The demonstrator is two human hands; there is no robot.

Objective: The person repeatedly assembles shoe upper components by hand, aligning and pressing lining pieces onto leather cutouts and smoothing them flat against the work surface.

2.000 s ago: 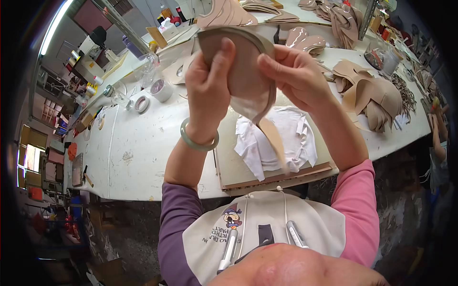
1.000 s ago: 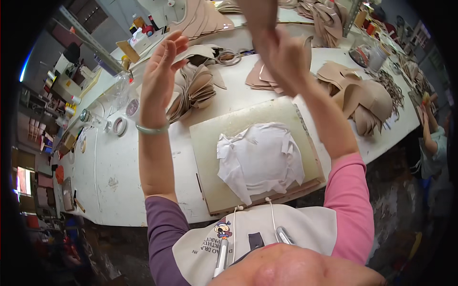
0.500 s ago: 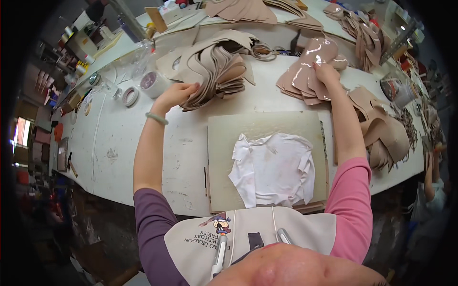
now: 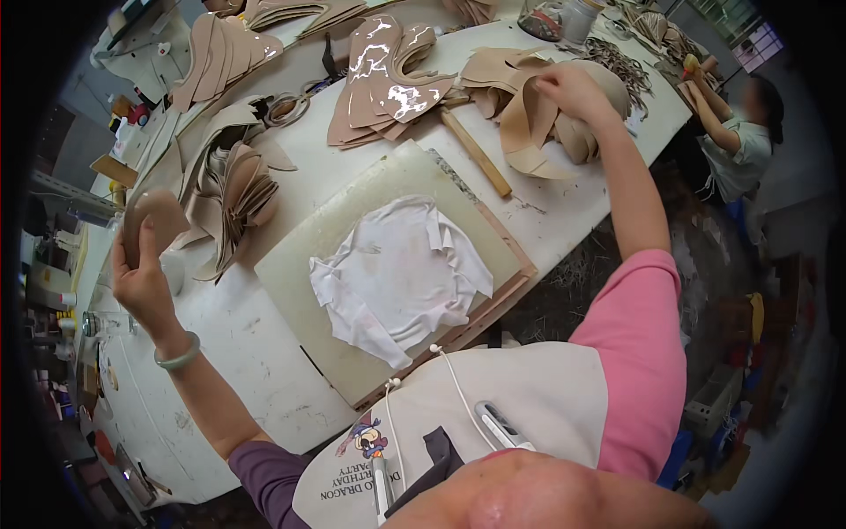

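**Tan piece [image 4: 160, 208]: in left hand, above the bench's [image 4: 233, 348] left side**

Hands: left [image 4: 145, 284] closed on the piece, thumb and fingers either side. Right [image 4: 577, 93] has fingers drawn together at the right pile [image 4: 495, 78]; can't tell if it's gripping a sheet.

Materials: piece is smooth, matt, thin, round-ended. Right pile is tan sheets, curled and overlapping, one yellowish face showing. Left pile [image 4: 238, 187]: same sort of sheets, folded over, edges fanned. Between the piles, toward the back, glossy pieces [image 4: 374, 69]: flat, curved cutouts, stacked, strong highlights. Thin brown strips [image 4: 619, 63] tangled behind the right hand.

Pale slab [image 4: 401, 167] sits skewed at the bench's near edge, wood-coloured layer under it. White cloth [image 4: 397, 264] on top, soft, edges crumpled. Wooden handle [image 4: 480, 159] lies just beyond the slab.

Containers: clear tub [image 4: 540, 22] at the back, dark and reddish bits inside. Jar [image 4: 579, 18] beside it, contents unclear. Glass jar [image 4: 104, 324] far left, too blurred to read inside.
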